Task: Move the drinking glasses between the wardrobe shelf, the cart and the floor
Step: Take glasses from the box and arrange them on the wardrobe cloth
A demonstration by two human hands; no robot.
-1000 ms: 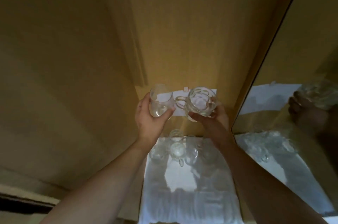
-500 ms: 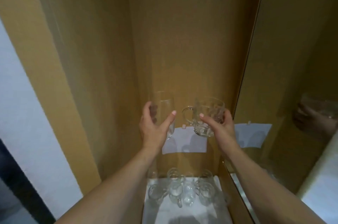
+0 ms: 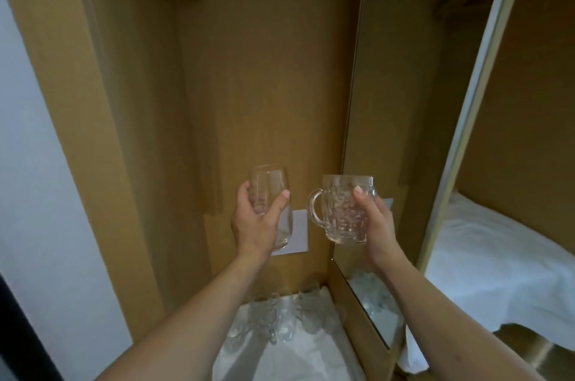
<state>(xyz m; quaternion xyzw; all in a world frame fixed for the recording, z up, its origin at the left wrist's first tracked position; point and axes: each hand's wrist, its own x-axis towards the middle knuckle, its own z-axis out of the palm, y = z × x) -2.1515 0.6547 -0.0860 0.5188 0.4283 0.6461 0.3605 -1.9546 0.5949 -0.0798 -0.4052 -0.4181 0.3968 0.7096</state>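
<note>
Ahead of us the wardrobe back panel (image 3: 273, 85) closes the way, with its left wall (image 3: 130, 131) and a mirrored door (image 3: 401, 100) boxing in either side. Between them the air stands open around our left hand (image 3: 253, 222) and right hand (image 3: 378, 225). Below, a cluster of glasses (image 3: 280, 318) crowds the cloth-covered shelf (image 3: 298, 355); its near part lies bare.

Wardrobe shelf (image 3: 348, 334): wooden, low in the compartment, covered by a white cloth (image 3: 295, 359). A cluster of clear drinking glasses (image 3: 280, 318) stands on the cloth towards the back, closely grouped; count indistinct.
</note>
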